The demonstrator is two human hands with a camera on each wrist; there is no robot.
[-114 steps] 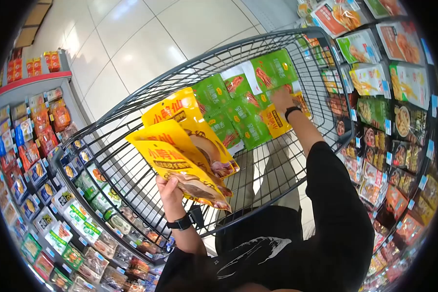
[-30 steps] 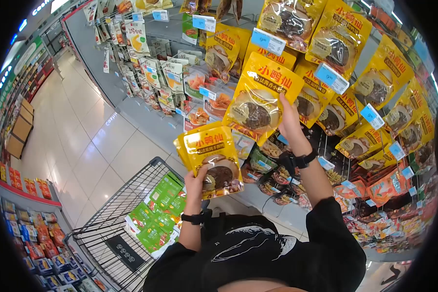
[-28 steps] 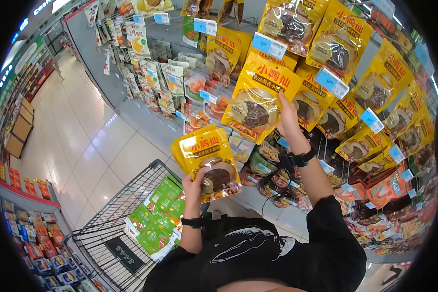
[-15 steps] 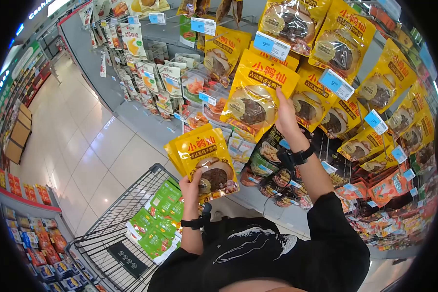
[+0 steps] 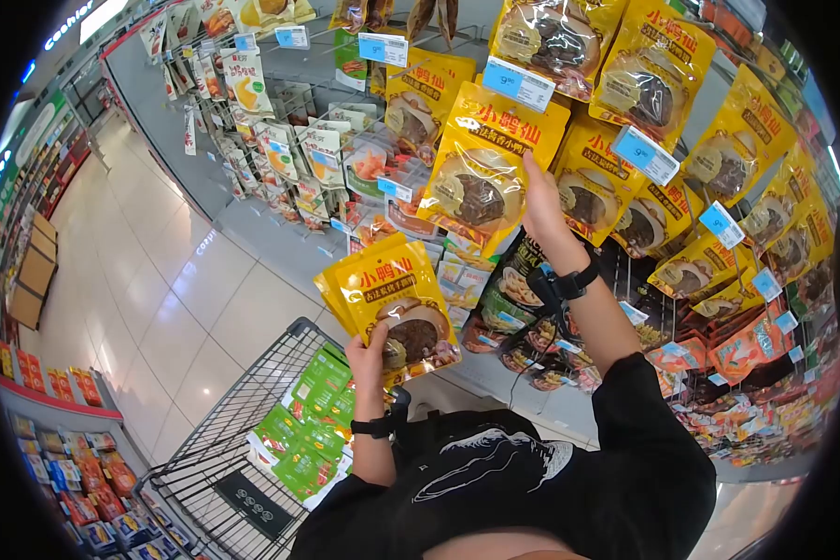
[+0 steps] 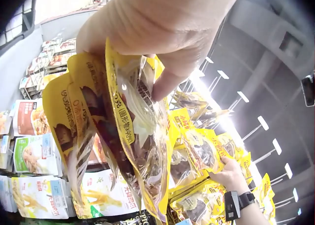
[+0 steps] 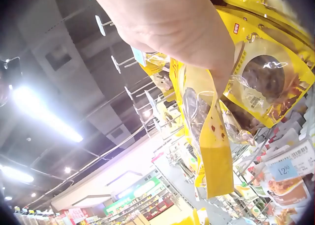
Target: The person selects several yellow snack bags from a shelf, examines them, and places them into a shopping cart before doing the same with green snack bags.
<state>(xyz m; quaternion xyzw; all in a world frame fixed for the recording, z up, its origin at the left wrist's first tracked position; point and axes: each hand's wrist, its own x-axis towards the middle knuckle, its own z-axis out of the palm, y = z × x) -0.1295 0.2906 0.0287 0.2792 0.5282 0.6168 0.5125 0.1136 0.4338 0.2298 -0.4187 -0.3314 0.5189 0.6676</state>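
Head view: yellow pouch in each grip, cart at lower left

Left grip: pinches overlapping yellow pouches, thumb across the front one. Right grip: holds a larger yellow pouch by its right edge, just below a blue-and-white price tag; whether it is off its hook cannot be told. More yellow pouches hang to the right on the display rack. Wire cart: green packs inside, dark panel beside them. Black bands on both wrists.

Right hand out of the shopping cart, now gripping a yellow pouch at the rack
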